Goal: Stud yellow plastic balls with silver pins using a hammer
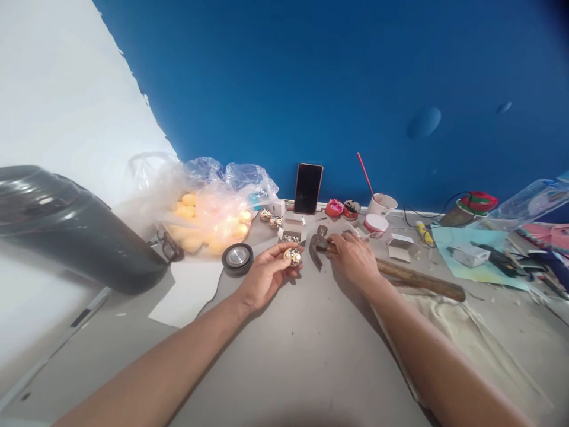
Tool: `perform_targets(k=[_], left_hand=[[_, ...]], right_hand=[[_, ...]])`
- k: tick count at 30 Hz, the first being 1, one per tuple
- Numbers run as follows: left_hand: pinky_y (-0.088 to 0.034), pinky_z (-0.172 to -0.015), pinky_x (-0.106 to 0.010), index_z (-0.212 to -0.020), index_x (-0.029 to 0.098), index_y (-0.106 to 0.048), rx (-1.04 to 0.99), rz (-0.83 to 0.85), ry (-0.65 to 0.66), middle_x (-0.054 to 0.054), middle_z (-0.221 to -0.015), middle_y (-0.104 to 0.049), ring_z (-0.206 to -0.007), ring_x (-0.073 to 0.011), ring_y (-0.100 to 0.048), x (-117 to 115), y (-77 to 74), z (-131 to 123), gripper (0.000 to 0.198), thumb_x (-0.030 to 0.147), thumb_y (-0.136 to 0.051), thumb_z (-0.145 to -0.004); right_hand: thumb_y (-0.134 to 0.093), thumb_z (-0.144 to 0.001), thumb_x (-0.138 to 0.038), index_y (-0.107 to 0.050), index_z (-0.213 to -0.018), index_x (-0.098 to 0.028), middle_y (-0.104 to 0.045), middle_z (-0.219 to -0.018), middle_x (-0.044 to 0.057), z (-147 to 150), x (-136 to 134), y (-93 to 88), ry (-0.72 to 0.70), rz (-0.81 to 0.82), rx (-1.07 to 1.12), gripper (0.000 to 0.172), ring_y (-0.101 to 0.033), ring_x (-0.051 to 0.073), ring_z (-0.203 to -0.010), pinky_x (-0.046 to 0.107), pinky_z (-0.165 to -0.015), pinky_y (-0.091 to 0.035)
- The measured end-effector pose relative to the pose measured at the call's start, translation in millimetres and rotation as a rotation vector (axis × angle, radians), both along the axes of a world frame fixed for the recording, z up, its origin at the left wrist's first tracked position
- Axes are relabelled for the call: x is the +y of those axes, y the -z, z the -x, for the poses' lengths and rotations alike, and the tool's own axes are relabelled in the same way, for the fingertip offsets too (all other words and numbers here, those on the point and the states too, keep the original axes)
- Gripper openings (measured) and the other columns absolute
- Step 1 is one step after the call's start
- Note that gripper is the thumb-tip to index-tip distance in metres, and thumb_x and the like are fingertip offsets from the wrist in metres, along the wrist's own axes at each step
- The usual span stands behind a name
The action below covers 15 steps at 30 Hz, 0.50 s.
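Small yellowish ball [293, 257] with shiny studs

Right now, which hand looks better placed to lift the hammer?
Probably the right hand: it is on or just above the hammer, near its head. The left hand is farther away and holds a small ornate ball.

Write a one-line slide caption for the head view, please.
Studded ball in the left hand's grip, right hand over a hammer.
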<state>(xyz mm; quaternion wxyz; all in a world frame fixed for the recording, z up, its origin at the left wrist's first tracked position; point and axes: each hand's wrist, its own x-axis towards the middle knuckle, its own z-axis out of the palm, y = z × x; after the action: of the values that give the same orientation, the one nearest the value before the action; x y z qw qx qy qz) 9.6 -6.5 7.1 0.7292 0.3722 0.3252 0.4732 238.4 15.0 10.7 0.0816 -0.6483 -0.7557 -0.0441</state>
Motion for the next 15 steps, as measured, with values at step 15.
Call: perform_targets(k=[15], left_hand=[[-0.054, -0.079, -0.029, -0.104, 0.015, -0.069, 0.128, -0.062, -0.047, -0.007, -0.100, -0.074, -0.092, -0.0185, -0.067, -0.4, 9.9, -2.5, 0.045, 0.024, -0.092, -0.067]], right_hand=[[-0.072, -0.088, -0.024, -0.065, -0.120, -0.019, -0.071, -0.110, 0.011, 31.1, -21.6, -0.4, -0.554, -0.163, 0.556, 0.034, -0.063, 0.027, -0.103, 0.039, -0.088, -0.051]])
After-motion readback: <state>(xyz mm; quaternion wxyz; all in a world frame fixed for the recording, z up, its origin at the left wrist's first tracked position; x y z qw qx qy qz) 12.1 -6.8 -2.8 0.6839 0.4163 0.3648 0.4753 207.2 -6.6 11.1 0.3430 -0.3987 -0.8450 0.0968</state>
